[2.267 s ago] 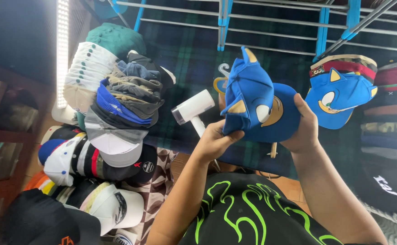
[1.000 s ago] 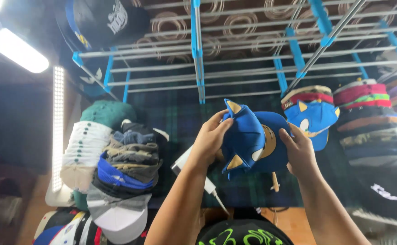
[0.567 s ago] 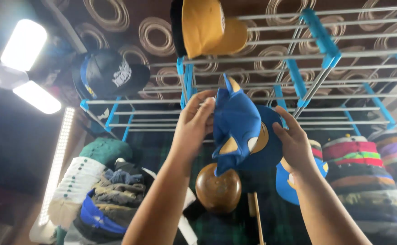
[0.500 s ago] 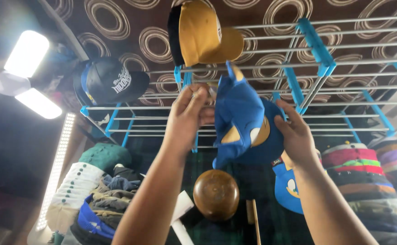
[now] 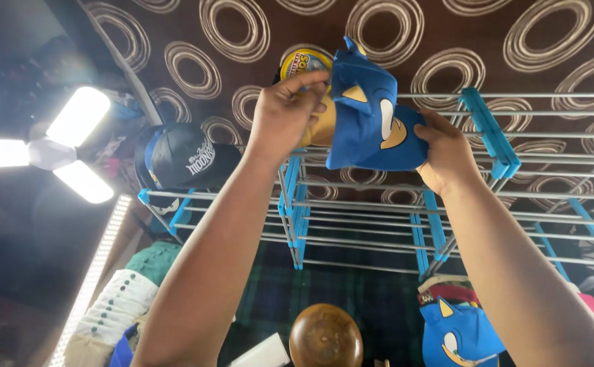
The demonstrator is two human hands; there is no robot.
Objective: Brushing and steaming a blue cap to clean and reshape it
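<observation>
head view: left hand (image 5: 284,115) pinched on top edge of blue cap (image 5: 373,115), right hand (image 5: 446,158) gripping its lower right side, both raised above top rail of blue wire rack (image 5: 490,132); yellow cap (image 5: 308,75) just behind. risk: weak pinch, cap slipping off rack edge or knocking yellow cap

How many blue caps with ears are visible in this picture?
2. One blue eared cap is held up by the left hand and right hand; another blue eared cap sits at the bottom right. More may be hidden.
</observation>
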